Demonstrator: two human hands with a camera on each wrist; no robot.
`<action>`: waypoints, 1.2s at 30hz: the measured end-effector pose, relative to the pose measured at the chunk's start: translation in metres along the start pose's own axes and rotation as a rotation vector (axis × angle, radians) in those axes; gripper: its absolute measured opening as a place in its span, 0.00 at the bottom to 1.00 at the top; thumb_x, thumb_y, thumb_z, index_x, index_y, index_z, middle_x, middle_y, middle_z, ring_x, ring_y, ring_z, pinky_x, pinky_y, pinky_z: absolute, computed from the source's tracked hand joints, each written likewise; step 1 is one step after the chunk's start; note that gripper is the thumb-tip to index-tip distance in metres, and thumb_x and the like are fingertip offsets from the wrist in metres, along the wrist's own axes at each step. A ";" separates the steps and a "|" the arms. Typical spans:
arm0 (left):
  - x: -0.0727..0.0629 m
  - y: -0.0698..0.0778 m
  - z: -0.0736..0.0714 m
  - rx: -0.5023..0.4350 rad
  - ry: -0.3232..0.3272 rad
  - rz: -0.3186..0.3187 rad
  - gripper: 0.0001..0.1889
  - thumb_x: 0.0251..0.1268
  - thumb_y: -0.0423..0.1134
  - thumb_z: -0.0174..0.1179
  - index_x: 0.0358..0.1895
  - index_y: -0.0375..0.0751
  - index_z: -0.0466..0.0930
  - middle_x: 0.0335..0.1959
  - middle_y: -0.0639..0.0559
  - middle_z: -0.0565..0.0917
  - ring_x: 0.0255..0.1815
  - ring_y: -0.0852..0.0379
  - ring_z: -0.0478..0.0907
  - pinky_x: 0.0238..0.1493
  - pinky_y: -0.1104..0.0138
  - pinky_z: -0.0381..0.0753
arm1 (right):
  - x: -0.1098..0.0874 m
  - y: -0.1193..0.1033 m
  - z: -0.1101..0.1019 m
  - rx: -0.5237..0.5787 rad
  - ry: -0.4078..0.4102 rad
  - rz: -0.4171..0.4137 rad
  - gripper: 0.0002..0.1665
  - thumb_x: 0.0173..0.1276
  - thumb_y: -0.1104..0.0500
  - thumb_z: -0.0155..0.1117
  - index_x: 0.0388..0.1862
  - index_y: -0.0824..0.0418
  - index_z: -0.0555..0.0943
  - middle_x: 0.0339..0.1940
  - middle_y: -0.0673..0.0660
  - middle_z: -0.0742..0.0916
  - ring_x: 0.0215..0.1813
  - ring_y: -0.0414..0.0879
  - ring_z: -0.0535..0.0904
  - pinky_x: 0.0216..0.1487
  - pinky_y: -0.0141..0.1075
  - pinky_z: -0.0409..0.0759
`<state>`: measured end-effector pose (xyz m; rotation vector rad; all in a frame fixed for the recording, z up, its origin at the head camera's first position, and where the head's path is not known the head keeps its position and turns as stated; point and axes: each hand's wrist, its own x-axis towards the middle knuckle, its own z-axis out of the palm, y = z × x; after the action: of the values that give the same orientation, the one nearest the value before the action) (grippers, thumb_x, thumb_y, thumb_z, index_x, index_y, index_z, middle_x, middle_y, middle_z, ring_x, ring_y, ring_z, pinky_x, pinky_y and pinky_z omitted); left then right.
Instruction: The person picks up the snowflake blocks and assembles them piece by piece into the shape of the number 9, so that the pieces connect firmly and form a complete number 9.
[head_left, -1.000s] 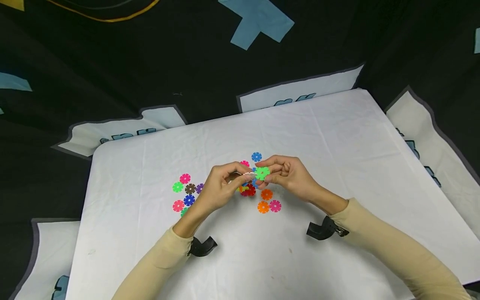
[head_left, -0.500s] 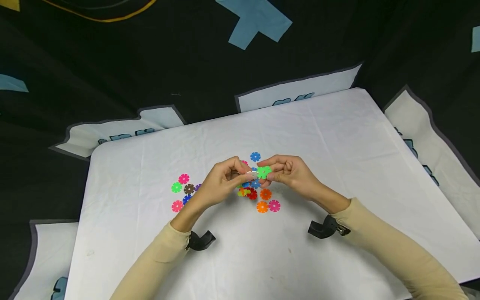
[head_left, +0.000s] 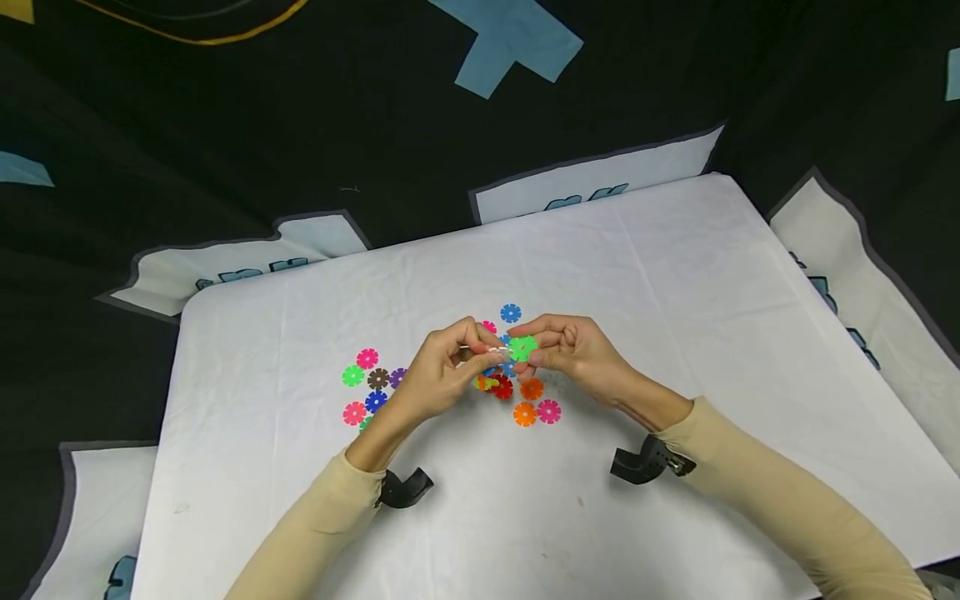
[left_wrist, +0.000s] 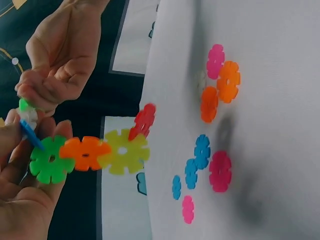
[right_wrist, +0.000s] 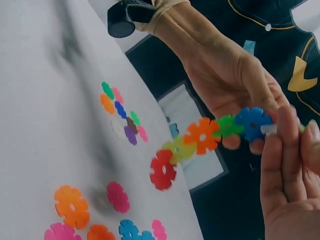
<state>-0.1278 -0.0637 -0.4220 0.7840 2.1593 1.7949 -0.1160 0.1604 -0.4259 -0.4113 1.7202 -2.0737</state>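
My left hand (head_left: 442, 367) pinches the white notched disc (head_left: 497, 350) at the end of a linked chain. Close on its right, my right hand (head_left: 576, 350) holds a bright green notched disc (head_left: 523, 348) between thumb and fingers, its edge against the white one. Below the fingers hangs the rest of the chain: a blue disc (right_wrist: 253, 124), a green disc (left_wrist: 52, 160), an orange disc (left_wrist: 85, 154), a yellow disc (left_wrist: 123, 151) and a red disc (left_wrist: 143, 121). Fingers partly hide the joint between white and bright green.
Loose discs lie on the white-covered table (head_left: 600, 517). Left of the hands is a mixed group with a brown disc (head_left: 378, 378); a blue disc (head_left: 511, 313) lies beyond them, and an orange disc (head_left: 525, 414) and pink disc (head_left: 549, 412) nearer. Dark curtains surround the table.
Both hands stay close together and shift only slightly. The bright green disc moved a little right with the right hand, then back left toward the white disc.
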 end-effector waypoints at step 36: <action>-0.001 0.002 0.004 0.029 0.034 0.082 0.07 0.66 0.28 0.61 0.31 0.35 0.72 0.37 0.42 0.83 0.37 0.47 0.82 0.40 0.70 0.83 | -0.008 -0.001 0.001 -0.002 0.020 -0.066 0.24 0.69 0.72 0.58 0.61 0.80 0.67 0.35 0.50 0.90 0.37 0.43 0.89 0.50 0.35 0.84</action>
<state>-0.1248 -0.0604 -0.4215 0.8671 2.2097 1.8330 -0.1083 0.1635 -0.4244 -0.4557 1.7420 -2.1291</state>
